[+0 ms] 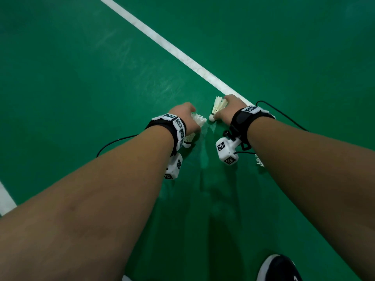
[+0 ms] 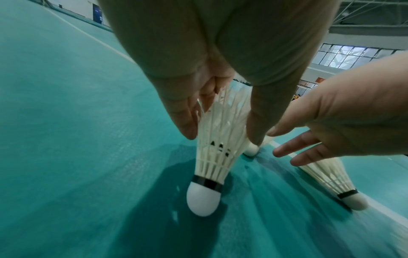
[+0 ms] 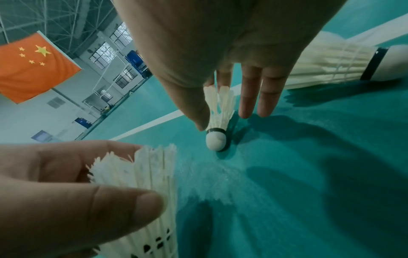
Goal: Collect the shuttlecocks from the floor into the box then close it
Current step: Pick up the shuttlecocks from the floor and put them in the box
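My left hand [image 1: 185,115] grips a white feather shuttlecock [image 2: 217,153] by its skirt, cork pointing down close to the green floor. Just to its right, my right hand [image 1: 231,106] pinches a second shuttlecock [image 3: 220,111] between thumb and forefinger, the other fingers straight. Its cork [image 3: 216,141] is at the floor beside the white court line. A third shuttlecock [image 3: 331,66] lies on its side on the floor right of my right hand; in the head view only its feathers [image 1: 259,161] show past my right forearm. The box is not in view.
A white court line [image 1: 172,47] runs diagonally from the top toward my right hand, and another line [image 1: 6,197] crosses the left edge. My black shoe [image 1: 278,268] is at the bottom right. Thin black cables [image 1: 284,114] trail from both wristbands.
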A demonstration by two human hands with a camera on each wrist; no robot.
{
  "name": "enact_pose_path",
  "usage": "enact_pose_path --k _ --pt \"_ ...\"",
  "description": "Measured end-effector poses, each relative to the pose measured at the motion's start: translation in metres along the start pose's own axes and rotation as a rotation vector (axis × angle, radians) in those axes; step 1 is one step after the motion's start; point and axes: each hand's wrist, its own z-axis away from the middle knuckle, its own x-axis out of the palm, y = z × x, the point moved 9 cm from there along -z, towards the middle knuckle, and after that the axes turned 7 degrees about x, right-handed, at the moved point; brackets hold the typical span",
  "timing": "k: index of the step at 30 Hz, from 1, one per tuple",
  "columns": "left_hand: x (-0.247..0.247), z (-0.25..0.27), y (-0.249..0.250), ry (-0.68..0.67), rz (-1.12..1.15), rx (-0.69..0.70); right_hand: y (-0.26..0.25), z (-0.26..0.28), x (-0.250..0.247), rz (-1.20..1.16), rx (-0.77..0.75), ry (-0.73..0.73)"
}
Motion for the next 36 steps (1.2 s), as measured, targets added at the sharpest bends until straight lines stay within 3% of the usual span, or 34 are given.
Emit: enact_pose_path --k 5,13,18,23,29,32,34,36 --pt "0.001 0.001 -0.001 -0.014 0.024 -0.002 0.000 0.008 0.012 0.090 -0.027 -0.018" --pt "0.019 -0.014 0.003 -0.047 -0.038 -0.032 -0.010 0.013 -0.004 -0.107 -0.066 0.028" --pt "0.035 -0.023 0.020 -0.071 -0.074 -0.008 0.011 0.021 -0.018 -0.186 -0.069 0.060" --pt "0.051 -0.026 0.048 -0.120 -0.069 0.089 0.034 0.026 -0.005 -0.255 -0.073 -0.148" --pt "0.063 -0.023 0.076 -0.139 -0.082 0.228 0.058 0.028 -0.017 -0.281 -0.031 -0.156" --pt "0.068 -0.025 0.079 -0.154 -0.122 0.219 0.071 0.021 -0.035 -0.369 0.016 -0.065" --pt "0.071 -0.026 0.078 -0.158 -0.126 0.196 0.079 0.018 -0.056 -0.196 -0.007 0.107" --pt "0.073 -0.025 0.077 -0.169 -0.134 0.188 0.091 0.013 -0.067 -0.049 0.024 0.185"
